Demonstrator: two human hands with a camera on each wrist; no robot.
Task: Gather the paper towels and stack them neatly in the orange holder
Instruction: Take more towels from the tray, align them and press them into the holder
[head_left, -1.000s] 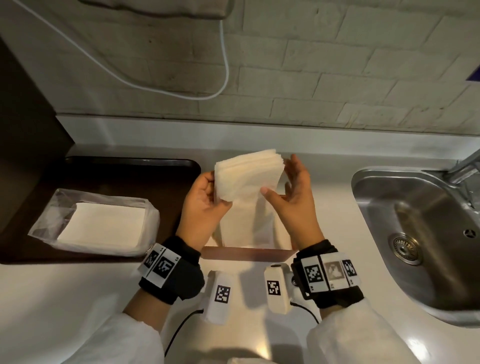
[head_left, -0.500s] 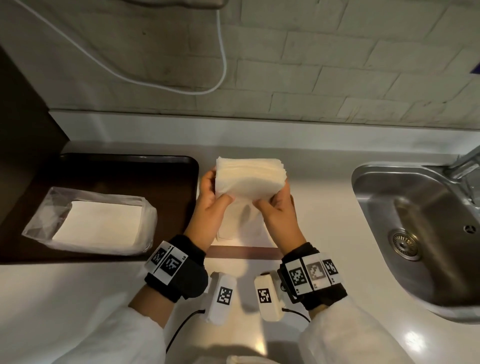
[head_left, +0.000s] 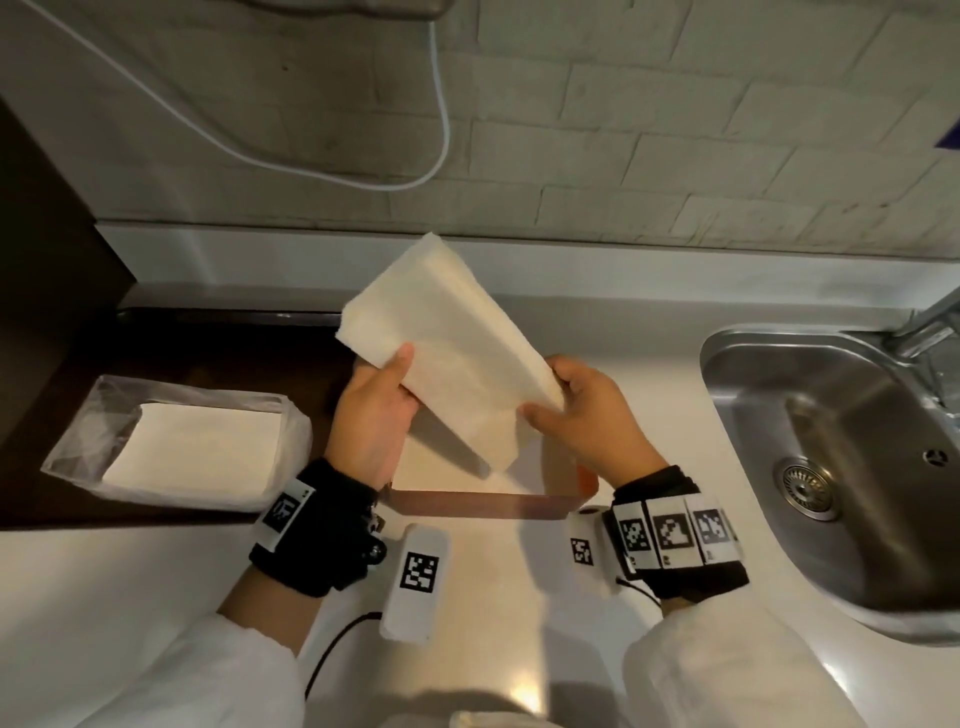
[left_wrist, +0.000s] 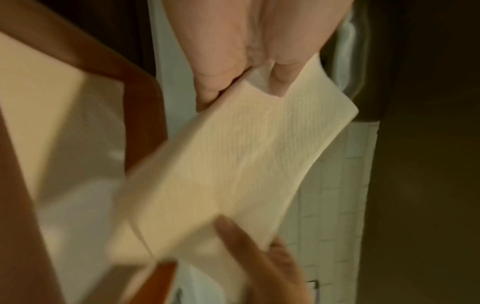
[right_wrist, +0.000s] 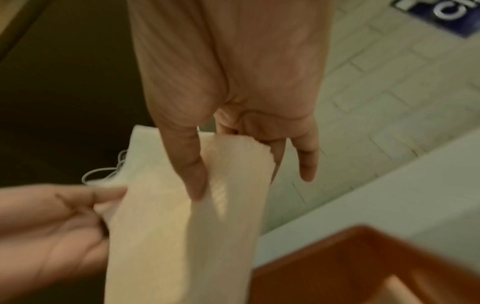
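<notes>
Orange plastic makes the holder (head_left: 483, 505), a shallow rectangular tray with rounded corners; its near wall lies between the two wrists, and the pale floor inside is partly bare. Over the holder, not touching it, both hands carry the stack of paper towels (head_left: 447, 348). This stack is soft, cream-white and finely ribbed, a thick oblong block, tilted so that one corner points down into the holder and the opposite corner rises toward the wall behind. On the left side of the holder, the left hand (head_left: 371, 415) grips the stack's lower left edge, thumb on top and fingers curled under it. On the right side of the holder, the right hand (head_left: 587, 415) pinches the near right corner, thumb on the front, fingers bent behind; in the right wrist view the little finger sticks out free.

Left of the holder, on a dark brown tray (head_left: 171, 364), sits a clear crinkled plastic wrapper (head_left: 88, 431) with more flat white towels (head_left: 202, 447) inside, well apart from the hands. Right of the holder, a smooth white counter (head_left: 670, 395) gives open room up to the curved rim of the steel sink (head_left: 831, 467). Behind the holder, a low white ledge meets the wall of pale bricks (head_left: 623, 130), where a white cable (head_left: 441, 104) hangs in a loop.
</notes>
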